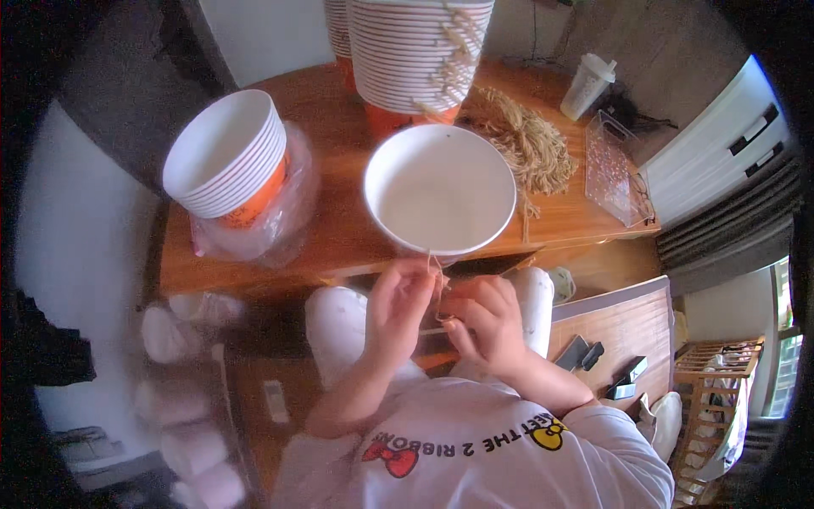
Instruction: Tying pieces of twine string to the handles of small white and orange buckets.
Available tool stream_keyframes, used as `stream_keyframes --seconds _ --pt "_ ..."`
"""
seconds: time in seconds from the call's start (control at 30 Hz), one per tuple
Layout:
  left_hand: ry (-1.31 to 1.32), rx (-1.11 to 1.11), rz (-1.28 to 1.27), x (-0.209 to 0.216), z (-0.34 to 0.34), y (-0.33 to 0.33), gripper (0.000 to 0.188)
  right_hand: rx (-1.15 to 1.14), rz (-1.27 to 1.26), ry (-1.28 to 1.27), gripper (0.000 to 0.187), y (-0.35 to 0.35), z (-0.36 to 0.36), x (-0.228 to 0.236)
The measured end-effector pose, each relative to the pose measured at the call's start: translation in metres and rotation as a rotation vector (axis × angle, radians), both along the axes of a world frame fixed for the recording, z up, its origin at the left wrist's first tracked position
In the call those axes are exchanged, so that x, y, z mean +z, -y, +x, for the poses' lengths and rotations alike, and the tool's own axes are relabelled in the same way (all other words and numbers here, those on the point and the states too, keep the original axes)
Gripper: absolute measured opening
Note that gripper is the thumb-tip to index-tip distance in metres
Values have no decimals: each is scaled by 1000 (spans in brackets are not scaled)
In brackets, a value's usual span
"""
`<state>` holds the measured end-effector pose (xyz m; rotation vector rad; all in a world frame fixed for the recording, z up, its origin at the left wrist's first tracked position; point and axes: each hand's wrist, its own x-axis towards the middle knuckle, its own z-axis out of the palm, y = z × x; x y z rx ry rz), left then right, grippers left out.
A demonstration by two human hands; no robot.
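Centrally, at the near edge of a wooden table (339,191), sits a white paper bucket (441,188), its mouth facing up, with a thin tan cord (430,258) at its near rim. The left hand (398,299) pinches the cord between its fingers, and just beside it the right hand (485,316) has curled fingers closed on the cord's lower part. Behind stand a tall bucket stack (415,59) and a tan cord pile (534,144).

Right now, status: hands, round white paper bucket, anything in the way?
Left hand, right hand both at thin tan cord. Round white paper bucket just beyond, mouth open. Nothing visibly blocking.
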<state>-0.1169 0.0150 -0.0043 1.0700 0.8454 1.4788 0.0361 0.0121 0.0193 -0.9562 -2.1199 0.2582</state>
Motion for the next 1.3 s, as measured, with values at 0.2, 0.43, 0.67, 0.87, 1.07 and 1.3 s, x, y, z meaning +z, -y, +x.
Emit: stream_keyframes --seconds 0.2,0.43,0.67,0.87,1.07,1.3 --pt "151 -59 -76 -10 0 -1 8 -151 146 -65 27 -11 2 -1" --pt "56 -23 -68 -7 -3 0 15 -108 250 -91 29 -19 -5 4" --pt "133 -66 -29 -4 -3 0 19 -28 151 -147 26 -21 -5 6" --pt "245 -207 -117 -14 -9 -1 23 -36 123 -161 27 -21 -5 9" --pt "121 -27 -61 -15 -11 -3 16 -125 238 -95 27 -22 -10 11" --pt "-645 341 305 15 -24 -7 18 -203 374 -31 28 -27 -17 15"
